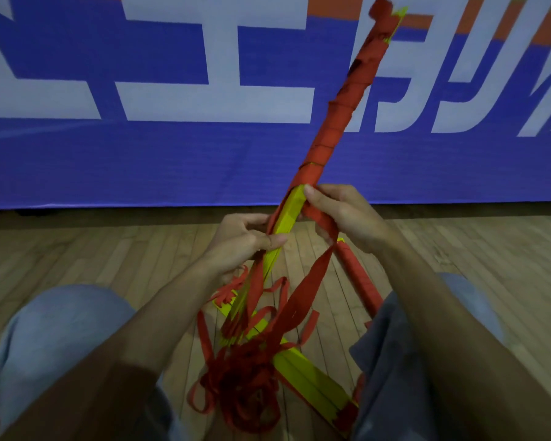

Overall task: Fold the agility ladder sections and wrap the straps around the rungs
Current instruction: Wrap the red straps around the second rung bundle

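Rung bundle (341,113), tip up-right — left hand (242,240) tight around it, right hand (347,214) around strap (315,268)

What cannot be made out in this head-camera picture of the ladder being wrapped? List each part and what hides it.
Head view:
- Top end of the held bundle: motion-blurred, at the top edge.
- Wrapped bundle on the floor: lower end hidden by the grey garment.
- Strap tangle: too dim and knotted to follow single straps.
- Loose yellow rungs: near end runs under the same garment.
- Banner lettering: cut off by the frame edges.
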`<state>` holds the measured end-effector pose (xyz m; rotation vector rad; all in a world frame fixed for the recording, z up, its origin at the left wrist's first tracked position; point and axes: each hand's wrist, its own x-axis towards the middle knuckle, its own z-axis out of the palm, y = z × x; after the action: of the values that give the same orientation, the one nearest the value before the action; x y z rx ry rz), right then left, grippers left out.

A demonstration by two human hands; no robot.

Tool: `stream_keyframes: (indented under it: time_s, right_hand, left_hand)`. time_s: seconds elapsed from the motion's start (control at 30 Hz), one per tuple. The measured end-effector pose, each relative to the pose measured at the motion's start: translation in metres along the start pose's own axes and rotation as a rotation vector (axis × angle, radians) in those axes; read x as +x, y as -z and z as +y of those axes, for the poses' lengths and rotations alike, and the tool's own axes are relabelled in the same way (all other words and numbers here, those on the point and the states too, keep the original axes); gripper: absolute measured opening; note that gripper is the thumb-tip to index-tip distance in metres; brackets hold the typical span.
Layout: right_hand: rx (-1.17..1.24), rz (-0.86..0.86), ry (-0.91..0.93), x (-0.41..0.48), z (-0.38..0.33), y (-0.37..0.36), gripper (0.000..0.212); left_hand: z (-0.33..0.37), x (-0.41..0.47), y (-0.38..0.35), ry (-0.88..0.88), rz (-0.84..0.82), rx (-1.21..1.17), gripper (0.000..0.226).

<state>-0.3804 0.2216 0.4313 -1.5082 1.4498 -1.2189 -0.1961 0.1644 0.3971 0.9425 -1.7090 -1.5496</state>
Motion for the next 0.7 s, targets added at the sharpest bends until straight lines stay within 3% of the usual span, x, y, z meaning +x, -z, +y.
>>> stream_keyframes:
  time_s: [0.17,0.3,0.4,0.5,0.7]
  right_hand:
    - [-0.151,0.249,-0.076,0.008,0.013,-0.021,0.046]
    - [-0.071,0.343,-0.082,0.015,0.017,-0.019,0.034]
    - [0.001,0.355,-0.018,0.017,0.019,-0.015,0.032]
    - [0.145,0.284,0.071,0.014,0.016,-0.005,0.015]
    - [0.352,0.002,0.219,0.006,0.01,0.012,0.018]
  left_hand:
    - [-0.002,-0.003,-0.012,-0.115,0.151,0.309,0.027]
    - [-0.001,-0.002,-0.011,-0.091,0.141,0.489,0.052]
    - [0.003,-0.003,-0.009,-0.07,0.042,0.274,0.039]
    - [0.008,-0.003,0.0,0.045,-0.066,0.008,0.024]
    - [0.008,-0.011,0.004,0.087,-0.439,-0.278,0.037]
